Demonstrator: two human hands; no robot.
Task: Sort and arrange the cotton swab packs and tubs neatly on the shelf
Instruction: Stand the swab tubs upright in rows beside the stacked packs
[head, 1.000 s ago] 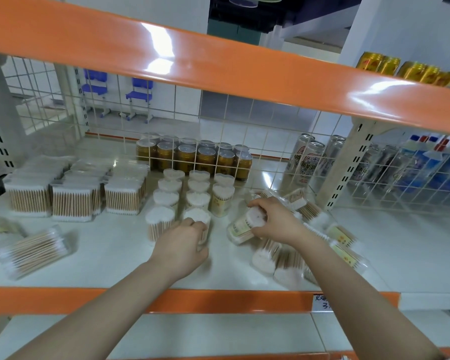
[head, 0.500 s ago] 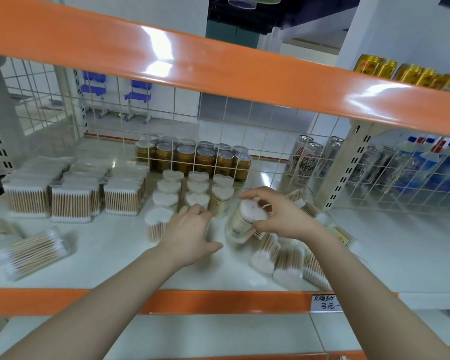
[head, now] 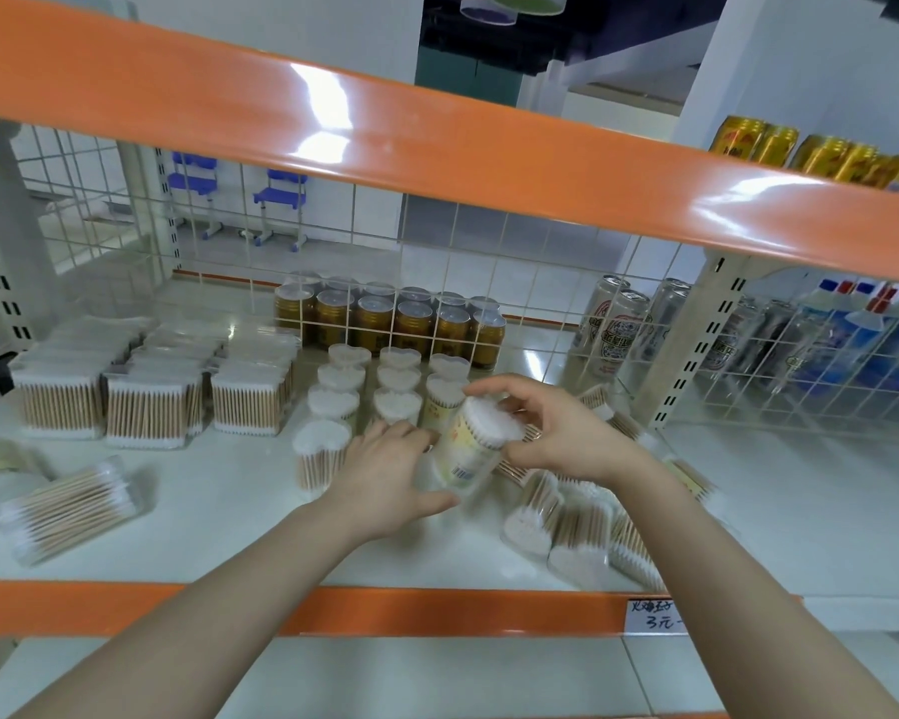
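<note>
Now both hands grasp one tub (head: 476, 448) at frame centre, tilted above the shelf (head: 219, 505); right hand (head: 556, 433) fingers pinch its top; left hand (head: 390, 474) cups its side.

Ten tubs (head: 339, 376) of cotton swabs stand upright in three columns on the shelf (head: 219, 511), and one more tub (head: 476, 448) is held tilted between two hands. Three rows of flat swab packs (head: 146, 407) stand at the left, their depth uncountable. Behind the wire grid sit about ten gold jars (head: 375, 319).
</note>
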